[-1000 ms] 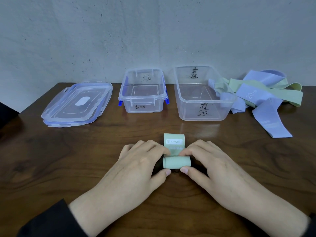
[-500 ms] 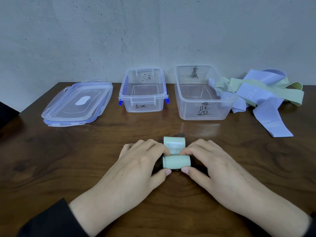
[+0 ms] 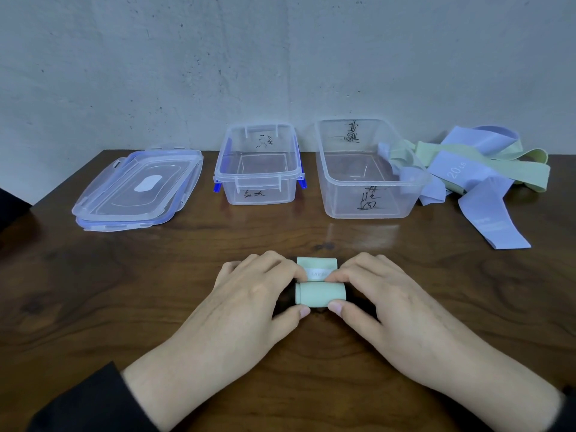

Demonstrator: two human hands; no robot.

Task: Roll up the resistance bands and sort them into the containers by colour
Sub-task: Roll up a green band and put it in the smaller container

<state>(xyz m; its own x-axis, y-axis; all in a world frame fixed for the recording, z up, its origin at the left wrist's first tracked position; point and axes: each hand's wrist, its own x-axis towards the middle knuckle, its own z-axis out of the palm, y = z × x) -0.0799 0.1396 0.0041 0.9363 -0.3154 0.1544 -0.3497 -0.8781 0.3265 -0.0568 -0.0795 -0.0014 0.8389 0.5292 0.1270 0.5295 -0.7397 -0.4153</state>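
I see both sleeves cut off by the lower edge. The left hand (image 3: 249, 294) and right hand (image 3: 389, 294) pinch a nearly rolled green band (image 3: 321, 294) at mid-table (image 3: 93, 291); its label is blurred. Bare wood lies all around. The small container (image 3: 258, 169) and large container (image 3: 367, 173) hold nothing; their scrawled marks are unreadable. Loose bands (image 3: 480, 176) lie to the right.

A dark brown wooden surface (image 3: 93, 291) with a visible swirling grain fills the lower half of the view, its polished top catching soft reflections. Behind it, touching its far edge, stands a plain pale grey wall (image 3: 218, 63), rough and speckled with small dark marks and scuffs. The light is even and dim, casting only faint shadows.
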